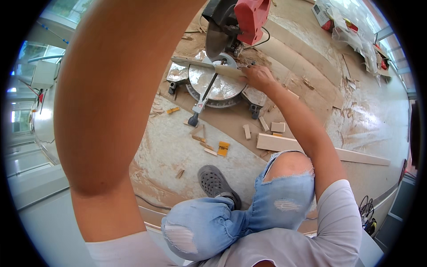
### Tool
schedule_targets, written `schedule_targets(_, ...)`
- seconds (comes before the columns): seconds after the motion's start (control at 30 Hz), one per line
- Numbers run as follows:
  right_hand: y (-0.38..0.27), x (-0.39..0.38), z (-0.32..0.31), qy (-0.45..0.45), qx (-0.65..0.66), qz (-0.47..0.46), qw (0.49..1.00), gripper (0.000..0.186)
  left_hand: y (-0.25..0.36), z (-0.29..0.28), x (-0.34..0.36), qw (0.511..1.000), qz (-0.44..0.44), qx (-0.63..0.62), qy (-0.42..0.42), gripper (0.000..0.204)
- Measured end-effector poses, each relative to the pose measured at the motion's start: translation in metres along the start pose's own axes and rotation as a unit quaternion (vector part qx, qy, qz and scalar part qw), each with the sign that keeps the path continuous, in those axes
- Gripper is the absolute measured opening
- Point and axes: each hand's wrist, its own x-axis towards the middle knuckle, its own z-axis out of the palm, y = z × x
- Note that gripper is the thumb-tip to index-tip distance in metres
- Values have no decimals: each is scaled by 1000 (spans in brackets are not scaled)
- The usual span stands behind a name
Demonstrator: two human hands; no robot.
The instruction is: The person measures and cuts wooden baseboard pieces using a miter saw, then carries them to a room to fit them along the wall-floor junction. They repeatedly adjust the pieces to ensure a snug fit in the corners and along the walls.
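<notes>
A miter saw with a red housing stands on the floor ahead of me, its head raised. The dark round blade hangs above the silver turntable. My right hand grips the end of a short, light wooden strip that lies across the turntable, against the fence. The strip's other end reaches close to the slot under the blade. My left arm stretches up past the top edge of the picture, so that hand is out of sight.
A long pale board lies at the right by my knee. Several small wood offcuts and a yellow printed piece are scattered before my shoe. Clear plastic wrapping sits at the far right. Sawdust and brown cardboard sheets cover parts of the floor.
</notes>
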Motion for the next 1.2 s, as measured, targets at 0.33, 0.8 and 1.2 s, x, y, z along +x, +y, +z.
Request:
schedule_targets(0.33,3,-8,3,18,15,18,1000,34,-58,68,99,973,-168,0,-159,30)
schedule_targets(0.8,5,-6,-4,1,-27,21,999,40,-61,64,54,873,-388,-284,-84,23)
schedule_targets(1.2,-7,5,-2,-37,-88,21,995,49,-92,93,37,908,-232,-348,-17,13)
